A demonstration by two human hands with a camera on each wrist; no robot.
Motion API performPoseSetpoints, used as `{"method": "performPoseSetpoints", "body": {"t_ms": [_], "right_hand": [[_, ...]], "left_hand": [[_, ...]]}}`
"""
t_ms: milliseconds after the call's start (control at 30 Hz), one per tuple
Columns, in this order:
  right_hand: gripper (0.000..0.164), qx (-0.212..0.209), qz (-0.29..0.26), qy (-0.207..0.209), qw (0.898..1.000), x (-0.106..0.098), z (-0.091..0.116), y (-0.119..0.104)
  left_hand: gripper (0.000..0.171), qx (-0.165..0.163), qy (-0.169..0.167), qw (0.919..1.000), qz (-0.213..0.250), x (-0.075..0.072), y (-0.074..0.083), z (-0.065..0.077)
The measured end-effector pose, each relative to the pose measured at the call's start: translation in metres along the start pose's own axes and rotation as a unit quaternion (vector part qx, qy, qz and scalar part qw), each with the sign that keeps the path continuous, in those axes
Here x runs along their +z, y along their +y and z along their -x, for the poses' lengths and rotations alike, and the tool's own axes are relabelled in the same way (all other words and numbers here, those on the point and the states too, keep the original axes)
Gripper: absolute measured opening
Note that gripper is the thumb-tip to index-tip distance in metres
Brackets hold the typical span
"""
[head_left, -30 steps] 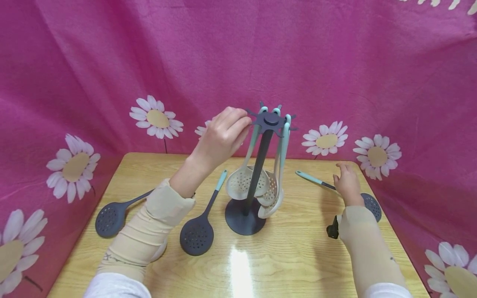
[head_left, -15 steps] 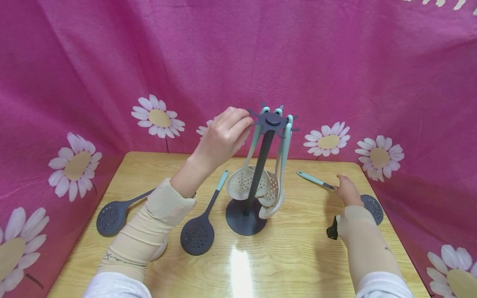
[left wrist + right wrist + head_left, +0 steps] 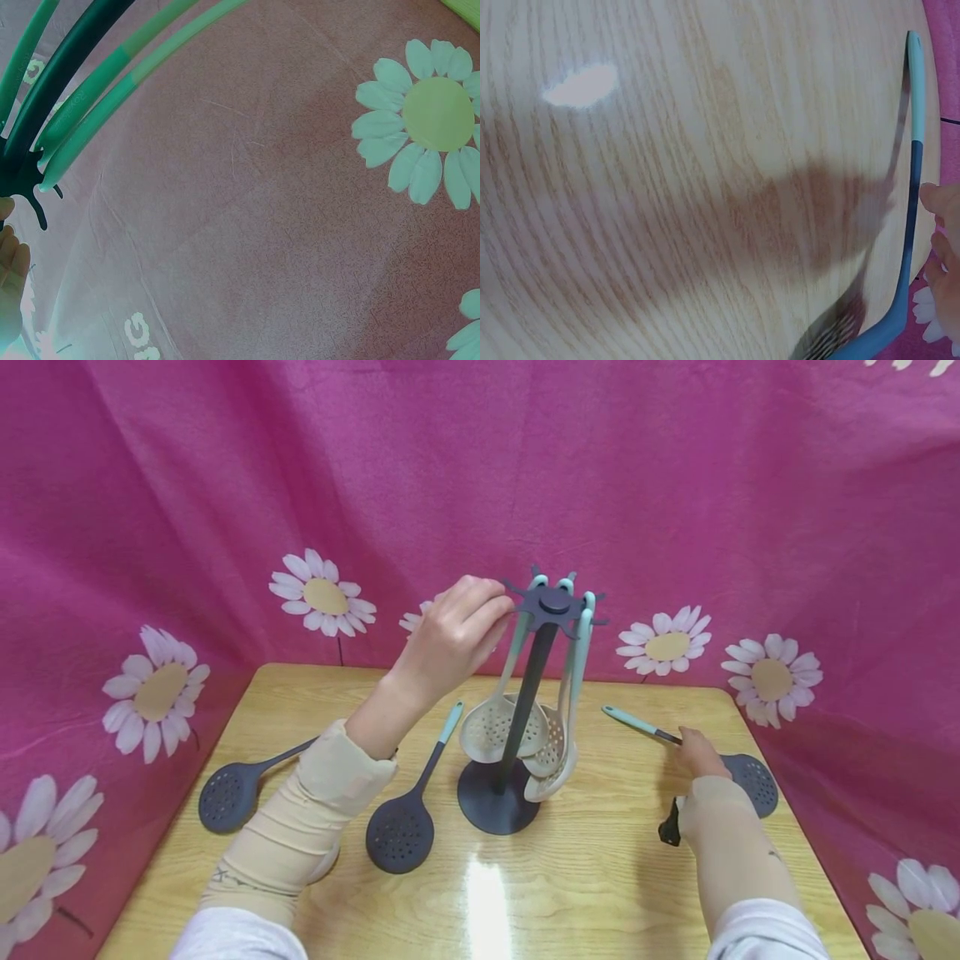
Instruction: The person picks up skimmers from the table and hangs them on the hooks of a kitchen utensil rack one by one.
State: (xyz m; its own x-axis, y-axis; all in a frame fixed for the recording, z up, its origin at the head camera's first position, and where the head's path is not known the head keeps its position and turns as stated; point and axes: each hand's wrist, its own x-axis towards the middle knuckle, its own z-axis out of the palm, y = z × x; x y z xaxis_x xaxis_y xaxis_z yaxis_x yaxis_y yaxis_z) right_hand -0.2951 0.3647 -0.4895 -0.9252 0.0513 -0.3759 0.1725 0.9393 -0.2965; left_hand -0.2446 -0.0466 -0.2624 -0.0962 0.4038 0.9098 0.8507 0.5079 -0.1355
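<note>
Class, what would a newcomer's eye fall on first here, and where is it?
First, the magenta cloth with its big white daisies, behind the wooden table. Next, the dark rack standing mid-table, hung with pale utensils, its top held by the left hand. Farther right, the right hand is at a dark skimmer lying on the table.

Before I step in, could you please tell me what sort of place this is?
Probably a tabletop set up for filming rather than a working kitchen: pink flowered cloth hangs behind and on both sides of a wooden table, which bears a utensil stand.
</note>
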Motion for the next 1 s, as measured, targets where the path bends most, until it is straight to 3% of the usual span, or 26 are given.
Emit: {"method": "performPoseSetpoints", "body": {"t_ms": [400,800,1000], "right_hand": [[0.052,0.013,0.012,-0.044,0.999,0.006,0.006,0.005],[0.043,0.027,0.040,0.003,0.999,0.015,0.001,0.001],[0.036,0.014,0.041,0.061,0.997,0.017,0.004,-0.001]], "left_hand": [[0.009,0.002,0.001,1.0000,0.000,0.001,0.000,0.000],[0.011,-0.001,-0.001,1.0000,-0.002,0.000,0.001,-0.001],[0.012,0.001,0.002,1.0000,-0.001,0.000,0.000,0.000]]}}
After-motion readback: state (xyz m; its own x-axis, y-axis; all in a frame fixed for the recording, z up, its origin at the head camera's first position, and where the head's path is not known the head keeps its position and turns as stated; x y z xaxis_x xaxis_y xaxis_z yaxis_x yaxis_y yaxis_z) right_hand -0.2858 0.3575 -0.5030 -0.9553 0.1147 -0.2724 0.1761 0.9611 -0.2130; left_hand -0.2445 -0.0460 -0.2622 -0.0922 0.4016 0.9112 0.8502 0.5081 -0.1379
